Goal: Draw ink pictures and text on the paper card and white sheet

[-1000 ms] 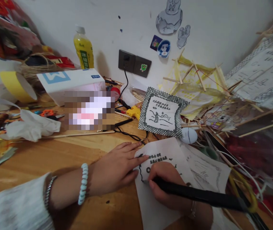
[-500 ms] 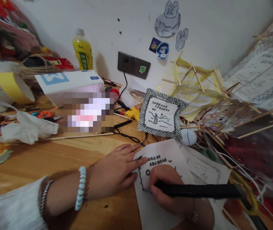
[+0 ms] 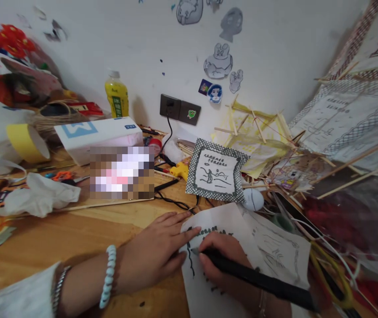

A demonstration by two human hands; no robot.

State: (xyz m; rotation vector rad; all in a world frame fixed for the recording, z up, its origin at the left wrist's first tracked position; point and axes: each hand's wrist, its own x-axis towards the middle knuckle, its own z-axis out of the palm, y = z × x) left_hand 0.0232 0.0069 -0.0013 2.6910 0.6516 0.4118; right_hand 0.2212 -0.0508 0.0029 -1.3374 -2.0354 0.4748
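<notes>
The right hand [image 3: 223,260] has its grip clenched on a long black marker pen [image 3: 258,279]; the open left hand [image 3: 157,256] flattens the thin, flimsy white paper sheet [image 3: 208,291], which likely slides unless pinned near the line.

Yellow bottle [image 3: 116,93], white box [image 3: 98,135], crumpled tissue [image 3: 41,196], bordered drawing [image 3: 215,170], perhaps bamboo sticks [image 3: 258,128].

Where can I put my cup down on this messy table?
Bare wood lies between the crumpled white tissue, the left hand and the near edge. The right side, past the paper sheet under the right hand, is crowded with sticks and cords.
</notes>
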